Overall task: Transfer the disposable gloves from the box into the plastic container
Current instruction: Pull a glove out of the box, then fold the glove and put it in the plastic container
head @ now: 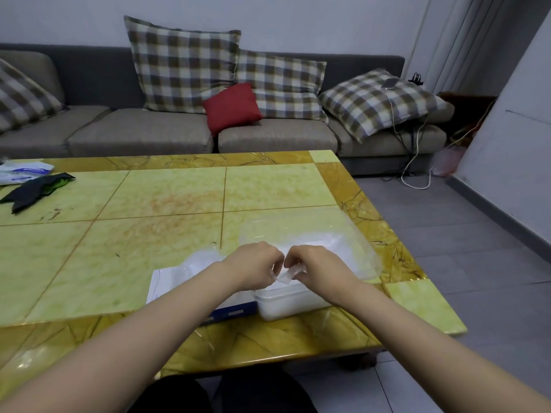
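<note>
Both hands were observed close together above the near right part of the yellow-green marbled tabletop, fingertips facing. The left hand was curled, with thumb and fingers pinched on one end of a thin translucent disposable glove. The right hand was likewise curled and pinched on the other end of the glove, which was held taut between the two hands.

A translucent white rectangular plastic container was found directly beneath the hands, mostly under the right hand and wrist, standing on the tabletop. Whitish contents were seen through its wall. A flat white cardboard box with a blue edge was found below the left hand and forearm, touching the container's left side. Crumpled translucent film lay on the box just beyond the left wrist. A clear plastic lid or tray lay just beyond both hands; which of the two it was could not be told.

Well to the left of the left hand, a black fabric item and a white and blue plastic bag lay at the tabletop's far corner. Beyond the tabletop, a grey sofa carried checked cushions and a red cushion.
</note>
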Demonstrator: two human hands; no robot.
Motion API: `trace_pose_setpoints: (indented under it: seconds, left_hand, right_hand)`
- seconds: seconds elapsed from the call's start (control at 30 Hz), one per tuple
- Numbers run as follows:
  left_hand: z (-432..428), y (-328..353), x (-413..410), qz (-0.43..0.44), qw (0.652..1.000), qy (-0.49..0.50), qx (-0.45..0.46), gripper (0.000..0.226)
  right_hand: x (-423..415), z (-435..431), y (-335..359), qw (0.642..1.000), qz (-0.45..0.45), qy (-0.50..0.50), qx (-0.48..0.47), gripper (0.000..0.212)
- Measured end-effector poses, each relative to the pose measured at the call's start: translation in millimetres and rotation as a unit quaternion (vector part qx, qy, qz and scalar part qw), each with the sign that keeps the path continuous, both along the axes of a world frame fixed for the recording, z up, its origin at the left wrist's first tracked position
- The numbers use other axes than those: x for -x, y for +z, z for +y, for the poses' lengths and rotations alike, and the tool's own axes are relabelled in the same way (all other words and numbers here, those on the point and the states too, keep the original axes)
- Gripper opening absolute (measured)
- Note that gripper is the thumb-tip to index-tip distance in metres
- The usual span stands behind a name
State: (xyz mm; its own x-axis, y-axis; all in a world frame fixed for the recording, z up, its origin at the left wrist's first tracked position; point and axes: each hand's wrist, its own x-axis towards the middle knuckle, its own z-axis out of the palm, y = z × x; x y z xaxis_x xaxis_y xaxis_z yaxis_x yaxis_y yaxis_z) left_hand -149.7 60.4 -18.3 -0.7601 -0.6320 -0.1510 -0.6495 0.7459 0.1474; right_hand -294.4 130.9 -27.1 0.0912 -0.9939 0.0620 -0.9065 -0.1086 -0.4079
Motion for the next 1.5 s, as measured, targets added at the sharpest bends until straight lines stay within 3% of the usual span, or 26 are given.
trace_pose_setpoints:
  seconds: [0.17, 0.27, 0.37, 0.5, 0.63, 0.77, 0.93, 1.03, 1.13, 1.37, 1.43, 1.5]
  left_hand:
    - [-8.1, 12.9, -11.5, 0.057, 0.995, 0.039, -0.070, 0.009]
    - [-18.0, 26.8, -13.4, 0.099, 0.992, 0.054, -0.051, 0.010]
    - [-24.0, 44.3, -9.6, 0.170, 0.981, 0.085, 0.027, 0.010]
    - [-30.4, 74.3, 3.1, 0.320, 0.929, 0.155, 0.104, 0.016]
    - [-30.0, 93.6, 10.6, 0.397, 0.894, 0.146, 0.149, 0.020]
    - [-16.4, 76.5, 0.1, 0.421, 0.886, 0.119, 0.151, 0.029]
    - [-2.9, 23.1, -16.5, 0.315, 0.940, 0.105, 0.081, 0.029]
    - [-1.6, 4.6, -16.4, 0.221, 0.966, 0.097, 0.092, 0.026]
    - [-1.6, -1.8, -13.7, 0.092, 0.986, 0.077, 0.115, 0.032]
    - [-6.8, -10.3, -2.9, -0.203, 0.975, 0.040, 0.079, 0.032]
    - [-9.3, -13.1, 2.4, -0.221, 0.973, 0.040, 0.051, 0.030]
    - [-9.7, -10.9, 8.4, -0.157, 0.983, 0.070, 0.059, 0.025]
  right_hand:
    - [5.2, -9.2, 9.0, 0.999, -0.007, -0.026, -0.035, 0.010]
    - [12.8, -17.6, 24.4, 0.999, -0.012, -0.046, -0.011, 0.009]
    - [14.2, -25.2, 48.6, 0.994, 0.007, -0.084, 0.071, 0.010]
    - [16.3, -31.2, 86.7, 0.960, 0.034, -0.165, 0.224, 0.013]
    - [21.1, -30.8, 101.1, 0.929, 0.040, -0.146, 0.337, 0.010]
    - [16.0, -14.8, 88.9, 0.935, 0.015, -0.097, 0.342, 0.011]
    - [18.2, 1.9, 57.7, 0.979, 0.052, -0.033, 0.193, 0.011]
    - [15.7, 0.4, 36.4, 0.994, 0.076, -0.034, 0.071, 0.015]
    - [9.9, -8.5, 19.6, 0.997, 0.066, -0.039, 0.020, 0.016]
    - [1.9, -33.8, -1.8, 0.986, 0.047, -0.014, -0.157, 0.020]
    - [5.1, -39.5, 7.1, 0.965, 0.032, 0.032, -0.259, 0.028]
    - [10.2, -42.4, 18.1, 0.959, 0.008, 0.044, -0.278, 0.037]
